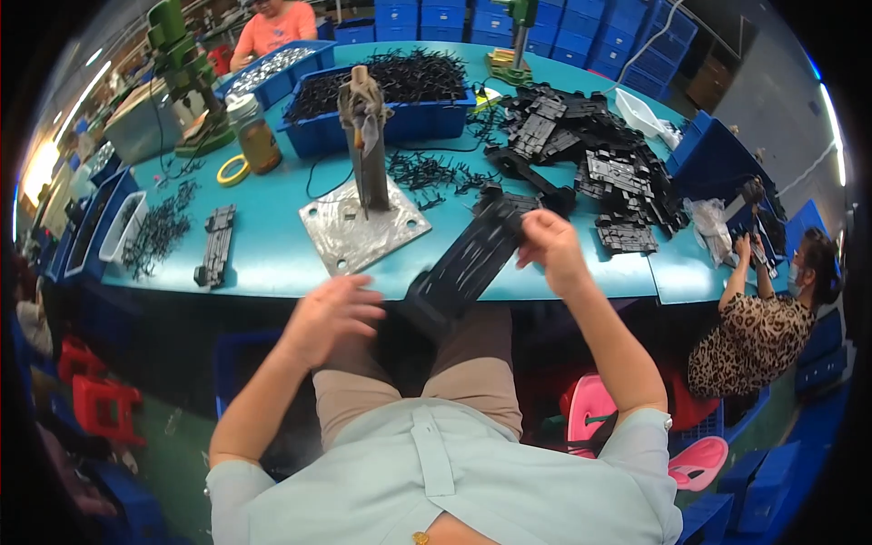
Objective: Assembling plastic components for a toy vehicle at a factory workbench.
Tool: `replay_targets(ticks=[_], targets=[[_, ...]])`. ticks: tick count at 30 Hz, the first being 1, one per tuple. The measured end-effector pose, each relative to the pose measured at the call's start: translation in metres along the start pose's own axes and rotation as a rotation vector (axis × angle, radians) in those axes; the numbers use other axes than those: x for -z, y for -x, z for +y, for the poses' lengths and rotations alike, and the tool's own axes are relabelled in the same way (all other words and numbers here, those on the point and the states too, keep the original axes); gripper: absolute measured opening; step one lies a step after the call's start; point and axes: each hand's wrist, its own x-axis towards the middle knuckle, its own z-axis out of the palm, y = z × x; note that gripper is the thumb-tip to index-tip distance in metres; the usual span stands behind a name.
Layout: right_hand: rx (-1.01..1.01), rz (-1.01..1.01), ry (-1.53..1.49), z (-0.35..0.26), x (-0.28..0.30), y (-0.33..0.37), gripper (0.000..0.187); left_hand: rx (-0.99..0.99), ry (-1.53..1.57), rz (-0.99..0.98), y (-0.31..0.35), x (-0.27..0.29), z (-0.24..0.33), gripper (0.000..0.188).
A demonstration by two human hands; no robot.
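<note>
A long black moulded plastic part (474, 256) hangs tilted over the table's front edge, slightly blurred. My right hand (550, 247) pinches it by its upper right end. My left hand (329, 313) is open, fingers stretched towards the lower end of the part but apart from it. Just beyond my hands, a metal post (368, 168) rises from a square steel base plate (400, 227). To the left a similar black part (217, 245) lies alone on the turquoise table (268, 259).
A blue bin (427, 123) of small black pieces stands behind the post. Black parts (627, 182) are heaped at the right. A jar (254, 136), a yellow tape roll (233, 170) and small black pieces (163, 227) lie left. One person (754, 336) works at the right, another (272, 32) at the back.
</note>
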Motion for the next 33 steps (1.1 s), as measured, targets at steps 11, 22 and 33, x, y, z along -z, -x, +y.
replay_targets(ticks=[11, 22, 33], targets=[[0.135, -0.258, 0.692, 0.033, -0.045, 0.003, 0.024, 0.086, 0.208, 0.110, 0.048, -0.032, -0.085, 0.016], [0.770, -0.028, 1.264, 0.070, -0.068, -0.114, 0.017, -0.020, 0.340, 0.245, 0.057, -0.008, -0.095, 0.019], [-0.192, 0.059, 0.191, 0.047, -0.074, -0.068, 0.018, -0.010, 0.416, 0.259, 0.062, 0.001, -0.107, 0.017]])
